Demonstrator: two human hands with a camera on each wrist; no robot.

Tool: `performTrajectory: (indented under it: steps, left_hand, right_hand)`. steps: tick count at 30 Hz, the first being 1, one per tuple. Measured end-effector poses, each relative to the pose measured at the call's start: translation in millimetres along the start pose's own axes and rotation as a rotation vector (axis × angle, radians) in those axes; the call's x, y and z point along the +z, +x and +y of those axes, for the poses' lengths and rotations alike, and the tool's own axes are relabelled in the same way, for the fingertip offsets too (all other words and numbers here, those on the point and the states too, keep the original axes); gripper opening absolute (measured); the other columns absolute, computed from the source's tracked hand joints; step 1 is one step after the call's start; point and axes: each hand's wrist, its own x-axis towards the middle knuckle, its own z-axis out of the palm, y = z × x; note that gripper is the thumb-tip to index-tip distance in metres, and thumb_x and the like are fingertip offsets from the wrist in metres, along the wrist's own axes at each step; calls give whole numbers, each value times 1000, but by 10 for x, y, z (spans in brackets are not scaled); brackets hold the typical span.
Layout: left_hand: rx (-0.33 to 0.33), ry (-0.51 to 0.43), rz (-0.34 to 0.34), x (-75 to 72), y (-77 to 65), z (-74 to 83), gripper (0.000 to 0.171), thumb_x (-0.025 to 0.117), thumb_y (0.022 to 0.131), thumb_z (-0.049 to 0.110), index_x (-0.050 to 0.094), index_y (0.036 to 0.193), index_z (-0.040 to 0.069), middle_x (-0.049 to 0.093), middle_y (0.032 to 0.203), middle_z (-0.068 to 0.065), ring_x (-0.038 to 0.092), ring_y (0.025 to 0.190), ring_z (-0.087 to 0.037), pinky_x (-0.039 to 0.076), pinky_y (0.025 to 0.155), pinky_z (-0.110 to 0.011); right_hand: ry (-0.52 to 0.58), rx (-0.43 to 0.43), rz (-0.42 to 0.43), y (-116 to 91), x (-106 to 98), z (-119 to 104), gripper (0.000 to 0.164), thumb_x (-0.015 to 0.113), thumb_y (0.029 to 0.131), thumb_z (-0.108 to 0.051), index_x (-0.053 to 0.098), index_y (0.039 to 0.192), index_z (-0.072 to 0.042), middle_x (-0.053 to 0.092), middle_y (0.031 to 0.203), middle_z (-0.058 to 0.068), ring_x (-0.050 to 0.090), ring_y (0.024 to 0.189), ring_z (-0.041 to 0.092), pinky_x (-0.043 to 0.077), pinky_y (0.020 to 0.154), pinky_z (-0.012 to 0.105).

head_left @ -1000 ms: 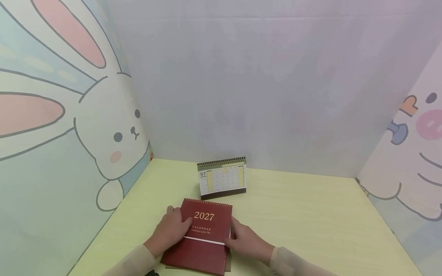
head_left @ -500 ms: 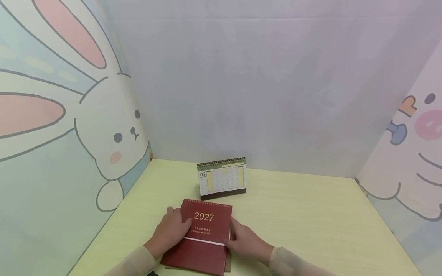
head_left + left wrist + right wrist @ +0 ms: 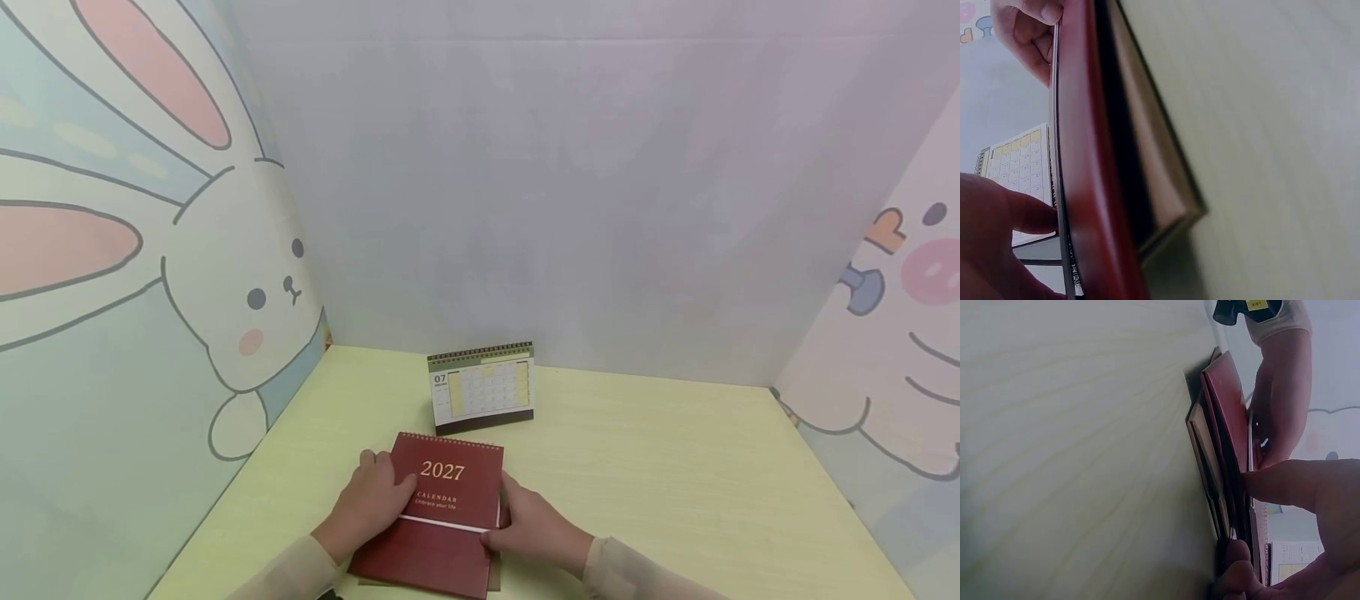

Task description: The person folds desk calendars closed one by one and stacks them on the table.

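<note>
A dark red 2027 desk calendar [image 3: 442, 483] with a gold coil along its top lies near the front of the table. A white strip crosses its middle, above a plain red lower part. My left hand [image 3: 370, 500] holds the left edge, thumb on the cover. At the right edge my right hand [image 3: 534, 527] pinches it, thumb on top just below the white strip and fingers partly hidden underneath. Brown board layers [image 3: 1207, 440] show beneath the red cover in the right wrist view.
Behind the red calendar stands a white desk calendar [image 3: 483, 390] turned to month 07. The pale yellow table [image 3: 675, 467] reaches back to a plain grey-lilac wall [image 3: 555, 183]. Side walls carry cartoon animals, a rabbit [image 3: 240, 275] on the left.
My right thumb has slid slightly left and down, farther onto the red calendar's lower part. The left hand and both calendars have hardly moved.
</note>
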Motion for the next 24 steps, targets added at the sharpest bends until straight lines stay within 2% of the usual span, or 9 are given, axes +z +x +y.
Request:
performTrajectory:
  steps: [3,7,10,13,20,24]
  left_hand:
    - [11,-23,3,-5,-5,1,74,74,112,41,56,146,-23,53,118,-24,59,95,-31,63,72,-43]
    - [16,-56,1,7,3,8,75,77,110,38,56,145,-25,52,119,-24,57,99,-32,62,74,-43]
    - [19,-71,-2,15,7,8,78,79,107,35,54,146,-27,51,121,-25,56,102,-33,61,77,-43]
    - [22,-81,-6,14,1,12,81,81,105,34,53,147,-28,50,122,-27,54,105,-34,60,79,-44]
    - [13,-97,-26,-10,-28,58,81,82,103,34,53,150,-25,49,123,-26,52,107,-34,57,79,-43]
    - [12,-93,-29,-12,-38,64,80,82,103,33,53,150,-25,49,122,-26,51,106,-35,57,78,-43]
  right_hand:
    - [40,-12,-7,11,-1,4,79,85,100,-6,49,170,-9,84,125,2,79,99,10,61,81,23]
    - [81,-51,-12,47,-1,24,68,82,101,-2,57,164,-6,85,132,8,83,106,14,65,86,22]
    - [69,-63,-5,78,-4,48,57,79,106,-3,61,160,-5,87,133,9,85,108,15,66,89,22]
    - [47,-48,1,99,-15,68,52,74,112,-5,60,162,-5,88,133,8,85,111,14,65,92,22]
    - [16,-22,8,94,-40,47,53,75,112,-4,59,162,-2,87,127,10,85,109,19,65,88,23]
    - [-19,-6,20,78,-42,24,54,77,110,-5,60,161,-2,80,125,11,80,105,16,63,84,23]
